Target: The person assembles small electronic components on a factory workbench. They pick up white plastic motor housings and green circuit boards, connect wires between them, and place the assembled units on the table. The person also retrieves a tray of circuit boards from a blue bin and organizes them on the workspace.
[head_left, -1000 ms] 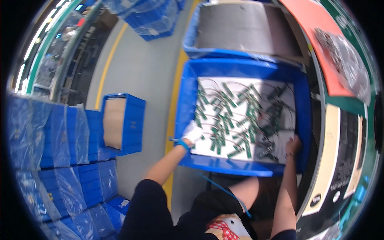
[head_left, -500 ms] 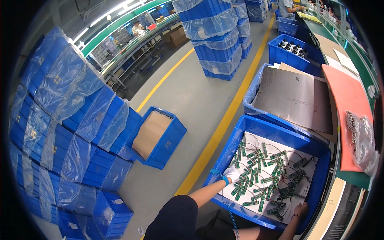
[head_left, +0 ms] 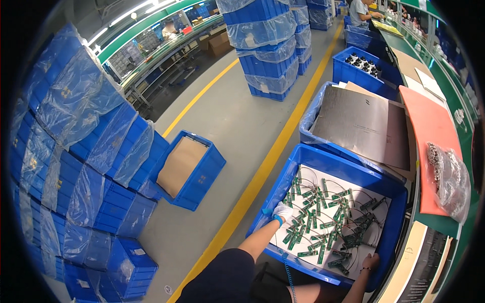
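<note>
A large blue plastic bin [head_left: 331, 154] stands in front of me, its bottom lined with a white sheet [head_left: 276, 233]. Over the sheet are scattered many small green circuit boards [head_left: 309, 220] with thin dark wires. My left hand [head_left: 284, 211], in a white glove with a blue wrist strap [head_left: 277, 219], is inside the bin's left side beside the boards; its fingers cannot be made out. My bare right hand [head_left: 371, 261] is curled at the near right corner, close to the bin's wall; whatever it holds is hidden. A blue coiled cord [head_left: 290, 278] hangs below the bin's front.
Behind the bin, another blue bin holds a grey sheet [head_left: 353, 123]. To the right, a bench carries a pink foam sheet [head_left: 425, 151] and a bag of metal parts [head_left: 448, 179]. Stacked, plastic-wrapped bins [head_left: 86, 166] rise at left; a bin with cardboard [head_left: 183, 166] stands on the floor.
The whole view has shifted, so the bin and boards sit a little further left in the picture. Both hands keep nearly the same places in the bin.
</note>
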{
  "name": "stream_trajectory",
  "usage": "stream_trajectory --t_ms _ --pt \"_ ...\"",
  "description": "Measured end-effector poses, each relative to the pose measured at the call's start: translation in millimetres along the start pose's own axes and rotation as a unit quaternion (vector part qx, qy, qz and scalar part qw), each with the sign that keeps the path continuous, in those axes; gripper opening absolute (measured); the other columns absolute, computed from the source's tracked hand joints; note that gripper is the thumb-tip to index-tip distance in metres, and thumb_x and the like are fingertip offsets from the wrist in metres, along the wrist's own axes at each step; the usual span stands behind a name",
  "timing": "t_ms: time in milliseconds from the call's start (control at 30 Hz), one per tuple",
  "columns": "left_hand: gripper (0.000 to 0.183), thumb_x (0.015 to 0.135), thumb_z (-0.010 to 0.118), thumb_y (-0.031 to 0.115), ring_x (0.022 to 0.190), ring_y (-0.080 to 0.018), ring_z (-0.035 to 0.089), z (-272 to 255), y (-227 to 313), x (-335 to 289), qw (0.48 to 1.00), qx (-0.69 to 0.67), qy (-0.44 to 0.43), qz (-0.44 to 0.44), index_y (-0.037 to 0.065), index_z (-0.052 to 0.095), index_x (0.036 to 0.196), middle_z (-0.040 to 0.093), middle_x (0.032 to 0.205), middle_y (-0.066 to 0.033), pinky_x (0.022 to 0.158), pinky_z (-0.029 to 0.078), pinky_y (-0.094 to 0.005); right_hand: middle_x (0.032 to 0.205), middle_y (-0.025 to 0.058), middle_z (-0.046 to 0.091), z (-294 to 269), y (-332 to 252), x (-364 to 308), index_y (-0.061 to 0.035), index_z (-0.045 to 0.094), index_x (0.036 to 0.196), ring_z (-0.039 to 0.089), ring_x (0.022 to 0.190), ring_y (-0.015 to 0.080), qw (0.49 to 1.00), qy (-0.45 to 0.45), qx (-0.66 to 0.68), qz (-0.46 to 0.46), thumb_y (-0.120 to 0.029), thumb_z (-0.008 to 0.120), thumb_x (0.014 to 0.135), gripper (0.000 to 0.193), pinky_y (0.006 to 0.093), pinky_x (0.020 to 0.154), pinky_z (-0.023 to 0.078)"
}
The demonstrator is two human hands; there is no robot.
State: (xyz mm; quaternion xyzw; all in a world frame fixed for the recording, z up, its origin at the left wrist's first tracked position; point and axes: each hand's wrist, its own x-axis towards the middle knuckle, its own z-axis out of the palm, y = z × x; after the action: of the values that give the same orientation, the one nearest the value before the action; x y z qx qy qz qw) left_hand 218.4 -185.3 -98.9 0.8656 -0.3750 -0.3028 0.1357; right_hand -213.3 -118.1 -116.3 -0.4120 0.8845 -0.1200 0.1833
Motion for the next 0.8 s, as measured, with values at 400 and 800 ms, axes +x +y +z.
stream_trajectory --t_ms 400,800 --pt "0.039 0.074 0.052 0.028 0.089 -0.0336 0.057 -31.0 -0.8 -34.1 0.990 0.028 0.083 0.106 0.000 0.056 0.101 0.059 0.095 -0.0212 0.077 0.045 -0.0382 0.074 0.0228 0.057 16.1 16.0 6.7 0.0055 0.055 0.078 0.057 0.073 0.0380 0.995 0.046 0.055 -0.069 -0.015 0.064 0.074 0.023 0.0414 0.062 0.044" --pt "0.047 0.082 0.050 0.041 0.070 -0.0224 0.051 -49.3 4.2 -32.7 0.950 -0.192 -0.212 0.126 -0.005 0.059 0.092 0.058 0.080 -0.0153 0.067 0.040 -0.0345 0.127 0.0151 0.043 5.2 25.7 25.6 0.0052 0.038 0.125 0.043 0.113 0.0302 0.931 -0.238 0.269 0.069 -0.026 0.061 0.078 0.061 0.0375 0.092 0.036"
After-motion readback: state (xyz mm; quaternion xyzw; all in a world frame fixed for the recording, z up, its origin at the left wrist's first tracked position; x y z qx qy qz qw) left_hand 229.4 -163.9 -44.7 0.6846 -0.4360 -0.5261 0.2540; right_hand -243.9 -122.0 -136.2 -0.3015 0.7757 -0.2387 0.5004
